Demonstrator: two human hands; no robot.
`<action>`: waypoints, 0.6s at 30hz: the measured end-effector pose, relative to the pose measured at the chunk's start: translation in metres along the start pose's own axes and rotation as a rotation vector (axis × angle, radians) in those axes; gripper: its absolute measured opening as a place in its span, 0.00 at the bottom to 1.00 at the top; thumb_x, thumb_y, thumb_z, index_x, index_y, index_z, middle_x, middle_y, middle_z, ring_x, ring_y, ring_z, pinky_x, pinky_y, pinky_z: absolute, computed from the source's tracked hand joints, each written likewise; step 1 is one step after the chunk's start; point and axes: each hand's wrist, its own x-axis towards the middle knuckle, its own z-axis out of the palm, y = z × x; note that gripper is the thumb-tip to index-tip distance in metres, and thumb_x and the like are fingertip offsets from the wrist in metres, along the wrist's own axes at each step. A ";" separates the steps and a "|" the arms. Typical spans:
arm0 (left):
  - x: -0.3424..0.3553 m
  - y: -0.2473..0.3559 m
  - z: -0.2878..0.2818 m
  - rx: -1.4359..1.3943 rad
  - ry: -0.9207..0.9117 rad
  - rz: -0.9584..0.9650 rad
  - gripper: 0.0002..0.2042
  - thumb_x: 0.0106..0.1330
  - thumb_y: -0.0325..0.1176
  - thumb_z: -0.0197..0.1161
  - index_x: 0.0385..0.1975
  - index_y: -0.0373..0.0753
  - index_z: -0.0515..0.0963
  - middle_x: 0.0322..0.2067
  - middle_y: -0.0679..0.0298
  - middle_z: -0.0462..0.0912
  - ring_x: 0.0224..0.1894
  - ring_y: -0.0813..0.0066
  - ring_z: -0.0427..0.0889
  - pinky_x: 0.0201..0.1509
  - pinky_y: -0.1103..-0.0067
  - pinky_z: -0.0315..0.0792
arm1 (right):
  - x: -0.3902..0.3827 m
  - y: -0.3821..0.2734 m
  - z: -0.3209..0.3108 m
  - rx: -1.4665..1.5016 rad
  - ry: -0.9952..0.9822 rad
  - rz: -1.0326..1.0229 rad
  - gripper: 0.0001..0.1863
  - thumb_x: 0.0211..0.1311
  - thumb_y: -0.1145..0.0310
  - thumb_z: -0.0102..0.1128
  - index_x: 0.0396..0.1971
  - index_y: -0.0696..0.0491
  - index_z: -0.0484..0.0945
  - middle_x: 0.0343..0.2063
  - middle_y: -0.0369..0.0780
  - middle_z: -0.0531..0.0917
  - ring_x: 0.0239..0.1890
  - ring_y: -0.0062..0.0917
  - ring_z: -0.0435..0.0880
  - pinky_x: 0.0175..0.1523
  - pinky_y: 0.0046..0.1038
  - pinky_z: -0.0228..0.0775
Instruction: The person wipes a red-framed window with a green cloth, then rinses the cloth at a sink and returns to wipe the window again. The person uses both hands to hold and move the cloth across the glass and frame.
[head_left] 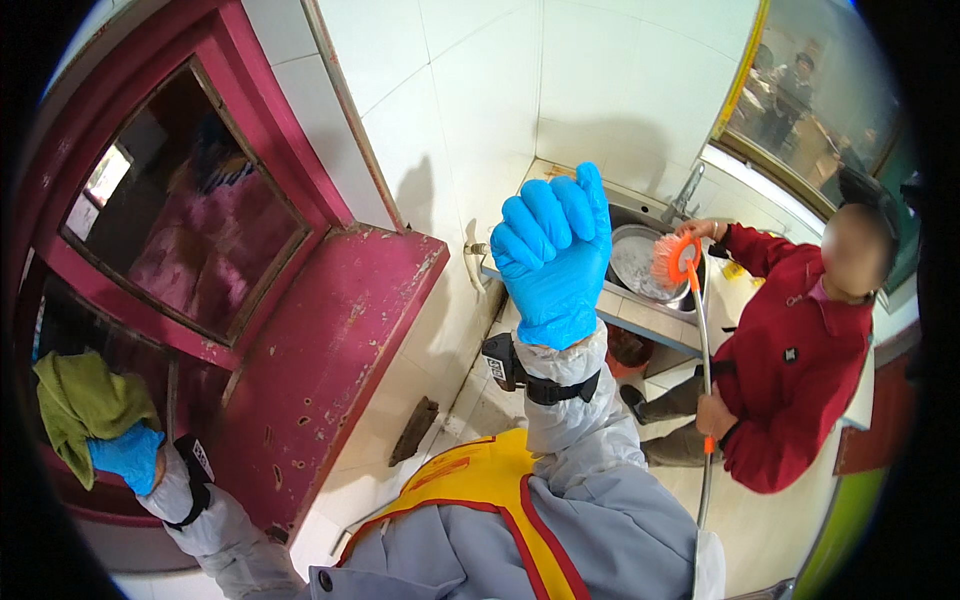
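Observation:
My left hand (126,458), in a blue glove, holds a folded olive-green cloth (92,405) at the far left, in front of the lower glass pane of a maroon window frame (270,120). Whether the cloth touches the glass I cannot tell. My right hand (556,265), also blue-gloved, is raised in the middle of the view. Its fingers are curled in and one digit points up; nothing shows in it. Behind it are the tiled wall and a sink.
A maroon ledge (330,370) with chipped paint juts out between my arms. At the right, a person in a red jacket (800,350) holds a long-handled brush (685,262) with orange bristles by a metal basin (640,258) in the sink. A tap (685,190) stands behind the basin.

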 end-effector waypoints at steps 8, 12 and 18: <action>-0.113 -0.005 0.098 -0.183 -0.141 -0.265 0.32 0.72 0.54 0.43 0.69 0.40 0.56 0.65 0.59 0.65 0.65 0.62 0.64 0.69 0.65 0.58 | 0.002 -0.063 -0.008 -0.016 -0.009 0.112 0.30 0.76 0.51 0.35 0.09 0.44 0.53 0.08 0.31 0.52 0.12 0.18 0.50 0.16 0.23 0.44; -0.157 -0.008 0.146 -0.131 -0.178 -0.359 0.27 0.74 0.49 0.43 0.69 0.44 0.57 0.65 0.60 0.64 0.64 0.62 0.67 0.69 0.65 0.61 | 0.002 -0.082 -0.010 -0.074 -0.033 0.138 0.28 0.76 0.52 0.37 0.12 0.46 0.59 0.10 0.31 0.59 0.14 0.18 0.56 0.19 0.22 0.51; -0.207 -0.006 0.214 -0.482 -0.343 -0.717 0.25 0.74 0.51 0.45 0.66 0.48 0.61 0.62 0.66 0.68 0.60 0.65 0.70 0.64 0.65 0.66 | -0.007 -0.038 -0.024 -0.720 -0.114 0.328 0.31 0.61 0.60 0.62 0.62 0.53 0.64 0.54 0.41 0.72 0.52 0.29 0.73 0.57 0.35 0.68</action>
